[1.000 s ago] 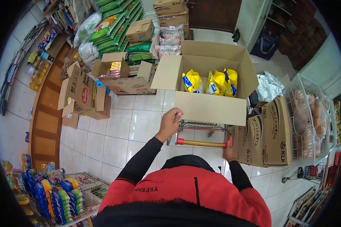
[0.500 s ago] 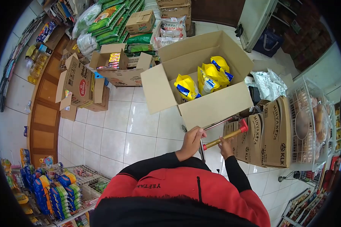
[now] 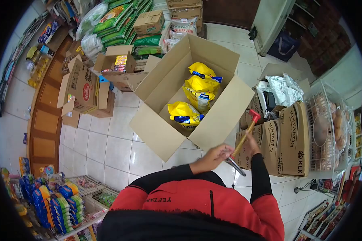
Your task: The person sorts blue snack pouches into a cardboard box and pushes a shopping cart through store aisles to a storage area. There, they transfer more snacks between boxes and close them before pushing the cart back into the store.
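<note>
Before me is a trolley handle: a gold bar [image 3: 241, 140] with a red corner fitting [image 3: 254, 116] at its far end and a dark metal piece [image 3: 236, 166] at its near end. My right hand [image 3: 251, 144] is closed around the gold bar. At the near end, my left hand [image 3: 214, 158] is closed on the handle by its red and metal parts. Just beyond my hands stands a large open cardboard box [image 3: 161, 138], its flaps spread. Inside sit three yellow and blue packs [image 3: 200, 100]. Whatever carries the box is hidden beneath it.
Minyakita cartons [image 3: 295, 140] and a white wire basket [image 3: 321, 132] line the right side. An open carton [image 3: 82, 90] stands left on the tiled floor [image 3: 116, 154]. Green sacks [image 3: 116, 24] are piled behind. A rack of packets [image 3: 60, 203] is at lower left.
The open box has turned, its near end swinging left and toward me, with the yellow packs turning along. The handle has swung to a steeper angle; both hands stay on it.
</note>
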Tool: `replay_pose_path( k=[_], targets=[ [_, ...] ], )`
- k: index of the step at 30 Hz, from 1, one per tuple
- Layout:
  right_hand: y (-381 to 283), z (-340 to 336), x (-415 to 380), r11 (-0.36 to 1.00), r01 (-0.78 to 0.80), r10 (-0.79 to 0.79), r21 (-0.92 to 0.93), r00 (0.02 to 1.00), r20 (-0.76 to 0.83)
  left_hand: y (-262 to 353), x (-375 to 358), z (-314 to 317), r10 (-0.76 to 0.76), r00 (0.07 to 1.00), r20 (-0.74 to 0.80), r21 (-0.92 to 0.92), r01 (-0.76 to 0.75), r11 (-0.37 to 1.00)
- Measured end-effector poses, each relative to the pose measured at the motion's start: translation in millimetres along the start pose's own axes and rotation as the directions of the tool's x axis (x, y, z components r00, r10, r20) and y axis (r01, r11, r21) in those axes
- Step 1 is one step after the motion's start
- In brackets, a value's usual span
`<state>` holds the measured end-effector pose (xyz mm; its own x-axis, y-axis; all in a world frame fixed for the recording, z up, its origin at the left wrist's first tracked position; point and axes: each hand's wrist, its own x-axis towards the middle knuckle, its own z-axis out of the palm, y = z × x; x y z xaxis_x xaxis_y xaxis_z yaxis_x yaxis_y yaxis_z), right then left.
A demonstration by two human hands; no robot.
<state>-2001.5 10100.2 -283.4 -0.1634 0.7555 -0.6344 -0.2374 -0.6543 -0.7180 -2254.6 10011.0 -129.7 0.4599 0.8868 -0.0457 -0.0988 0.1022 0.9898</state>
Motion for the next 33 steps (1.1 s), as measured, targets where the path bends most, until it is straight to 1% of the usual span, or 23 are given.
replay_pose_path(
  k=[1,3,4,5,6,7,8,9,10,11,12,13,14,15,17,21,23,25,27,29,31,32,33],
  targets=[
    [-15.8,-6.1,4.9,0.998,0.001,0.000,-0.058,1.000,0.013,5.9,1.1,-9.4,0.036,0.999,-0.038,-0.035,-0.037,0.999],
    [-53.4,7.3,-15.9,0.992,0.086,-0.079,-0.090,0.993,0.085,9.3,-10.8,-55.8,0.249,0.965,-0.086,0.378,-0.200,0.904],
    [-75.9,23.4,-41.0,0.983,0.172,-0.162,-0.061,0.976,0.143,5.6,-23.5,-86.6,0.265,0.950,-0.166,0.552,-0.133,0.823],
    [-95.2,38.6,-71.0,0.984,0.163,-0.151,-0.066,0.976,0.154,3.8,-40.3,-119.4,0.293,0.926,-0.237,0.701,-0.046,0.712],
    [-112.8,55.4,-102.1,0.954,0.257,-0.219,-0.155,0.949,0.226,10.2,-60.4,-149.8,0.226,0.914,-0.337,0.815,0.162,0.557],
    [-118.7,74.2,-124.0,0.906,0.354,-0.279,-0.233,0.912,0.301,20.5,-82.4,-177.1,0.117,0.906,-0.406,0.866,0.341,0.366],
    [-111.5,88.7,-135.9,0.908,0.349,-0.272,-0.233,0.912,0.307,27.9,-93.8,-182.9,-0.008,0.826,-0.564,0.815,0.559,0.155],
    [-100.3,102.5,-149.1,0.831,0.446,-0.345,-0.334,0.883,0.319,23.2,-103.2,-191.5,-0.015,0.821,-0.571,0.809,0.566,0.156],
    [-90.2,116.5,-157.7,0.732,0.530,-0.412,-0.429,0.845,0.341,12.3,-110.8,-201.8,0.022,0.881,-0.472,0.881,0.471,0.043],
    [-82.0,134.1,-162.4,0.732,0.524,-0.401,-0.435,0.848,0.347,0.2,-115.1,-210.1,0.046,0.931,-0.362,0.928,0.365,-0.072],
    [-74.7,151.8,-166.2,0.440,0.436,-0.384,-0.785,0.881,0.275,-11.7,-112.3,-214.3,0.130,0.952,-0.276,0.947,0.293,-0.134],
    [-71.2,160.8,-167.6,0.056,0.243,-0.401,-0.968,0.894,0.201,-24.5,-113.2,-218.9,0.129,0.950,-0.284,0.946,0.299,-0.125],
    [-61.8,161.7,-159.5,-0.039,0.438,-0.693,-0.898,0.635,0.340,-36.4,-115.1,-223.8,0.131,0.952,-0.277,0.954,0.288,-0.079],
    [-60.0,159.3,-156.1,-0.046,0.437,-0.686,-0.898,0.640,0.346,-41.1,-114.4,-224.6,0.132,0.954,-0.270,0.961,0.276,-0.033],
    [-60.4,150.8,-150.2,0.105,0.424,-0.637,-0.900,0.723,0.266,-49.3,-115.4,-227.5,0.163,0.954,-0.252,0.967,0.254,0.009],
    [-73.3,147.6,-137.7,0.118,0.430,-0.664,-0.895,0.705,0.251,-54.0,-112.9,-231.2,0.239,0.957,-0.163,0.987,0.154,0.055],
    [-80.2,154.2,-124.5,0.547,0.503,-0.663,-0.669,0.748,0.020,-52.1,-108.1,-231.4,0.236,0.964,-0.120,0.992,0.108,0.062],
    [-87.0,189.7,-122.7,0.537,0.512,-0.694,-0.670,0.720,-0.007,-51.4,-104.5,-232.9,0.187,0.979,-0.076,0.997,0.068,0.048],
    [-87.6,233.4,-114.0,0.074,0.628,-0.667,-0.775,0.609,0.430,-48.6,-101.2,-236.0,0.157,0.987,-0.042,0.997,0.030,0.078],
    [-68.8,281.2,-88.8,0.057,0.743,-0.532,-0.667,0.588,0.609,-45.5,-102.7,-241.3,0.139,0.989,-0.044,0.979,0.015,0.204],
    [-50.9,309.4,-61.0,-0.279,0.677,-0.355,-0.681,0.587,0.728,-32.4,-97.2,-251.4,0.052,0.999,0.012,0.972,-0.024,0.233],
    [-42.4,312.3,-44.7,-0.272,0.667,-0.364,-0.694,0.596,0.716,-24.7,-92.9,-256.3,0.025,0.999,-0.027,0.893,0.013,0.450],
    [-32.2,314.1,-29.6,-0.413,0.613,-0.355,-0.673,0.573,0.739,-16.3,-90.5,-260.0,-0.017,0.998,-0.062,0.764,0.059,0.643]
  ],
)
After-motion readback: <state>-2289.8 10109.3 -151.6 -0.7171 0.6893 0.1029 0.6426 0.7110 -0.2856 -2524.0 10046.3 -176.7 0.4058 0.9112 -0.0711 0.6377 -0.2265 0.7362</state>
